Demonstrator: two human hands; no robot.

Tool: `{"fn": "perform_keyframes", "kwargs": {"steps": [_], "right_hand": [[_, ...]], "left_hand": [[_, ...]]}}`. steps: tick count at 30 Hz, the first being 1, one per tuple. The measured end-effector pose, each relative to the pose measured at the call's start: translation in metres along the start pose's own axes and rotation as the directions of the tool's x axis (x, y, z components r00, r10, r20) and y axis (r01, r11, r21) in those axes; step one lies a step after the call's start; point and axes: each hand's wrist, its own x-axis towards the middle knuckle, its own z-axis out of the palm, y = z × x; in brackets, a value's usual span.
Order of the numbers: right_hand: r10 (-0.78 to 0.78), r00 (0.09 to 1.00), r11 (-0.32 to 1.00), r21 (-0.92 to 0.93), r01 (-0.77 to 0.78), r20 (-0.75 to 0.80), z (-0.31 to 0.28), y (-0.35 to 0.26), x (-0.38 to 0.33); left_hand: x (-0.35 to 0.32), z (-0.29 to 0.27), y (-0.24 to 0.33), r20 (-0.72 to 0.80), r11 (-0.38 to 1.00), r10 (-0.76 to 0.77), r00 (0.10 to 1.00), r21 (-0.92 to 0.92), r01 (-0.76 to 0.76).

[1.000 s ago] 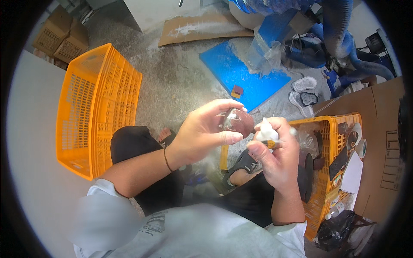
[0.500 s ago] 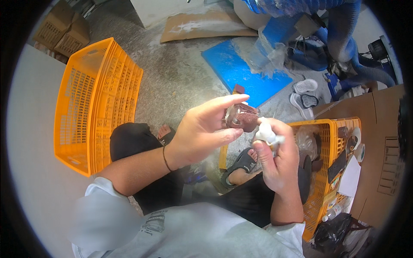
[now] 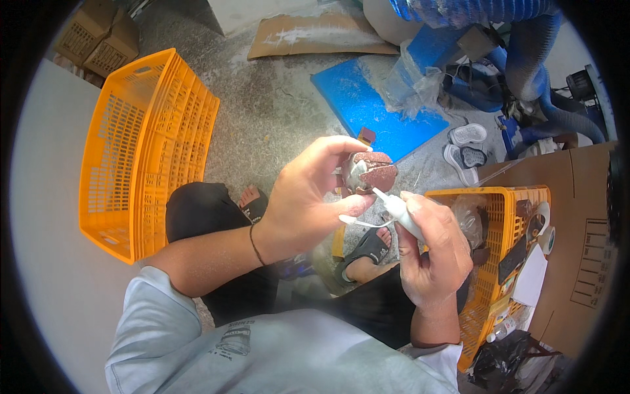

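In front of my chest, my left hand (image 3: 308, 197) grips a small rounded piece (image 3: 374, 172) between thumb and fingers. Its outside is rough and reddish-brown, like sandpaper, with slits across it and a pale grey-white face. My right hand (image 3: 436, 253) is closed round a small white squeeze bottle (image 3: 403, 213) with a thin nozzle. The nozzle tip points up-left, close to the piece's lower edge; whether they touch I cannot tell. A white cap hangs on a strap from the bottle's neck, toward my left thumb.
Yellow slatted crates (image 3: 141, 157) are stacked on the left. Another yellow crate (image 3: 485, 289), with tape rolls and dark scraps on it, stands right beside my leg. Ahead lie a blue board (image 3: 367, 98) and white shoes (image 3: 461, 164). A cardboard sheet (image 3: 577, 190) rises at right.
My right hand has moved slightly down and right, and turned the bottle so that its nozzle points at the rounded piece. My left hand has tilted the piece a little.
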Motion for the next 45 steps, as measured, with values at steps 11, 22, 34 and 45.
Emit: {"fn": "perform_keyframes", "kwargs": {"steps": [11, 22, 34, 45], "right_hand": [[-0.029, 1.0, 0.999, -0.021, 0.029, 0.01, 0.002, -0.002, 0.004], [-0.076, 0.997, 0.996, -0.045, 0.077, 0.018, 0.003, 0.002, 0.005], [-0.071, 0.997, 0.994, -0.084, 0.073, 0.026, 0.0, 0.0, 0.007], [0.028, 1.0, 0.999, -0.031, -0.028, 0.011, -0.004, 0.001, 0.004]], "left_hand": [[-0.001, 0.0, 0.002, -0.017, 1.0, -0.003, 1.0, -0.014, 0.003], [-0.001, 0.001, 0.002, -0.024, 1.0, 0.024, 0.999, 0.013, -0.024], [-0.001, -0.001, -0.008, -0.022, 0.978, 0.124, 0.992, 0.171, -0.119], [0.0, 0.003, -0.005, -0.026, 0.993, 0.073, 0.997, 0.1, -0.07]]}}
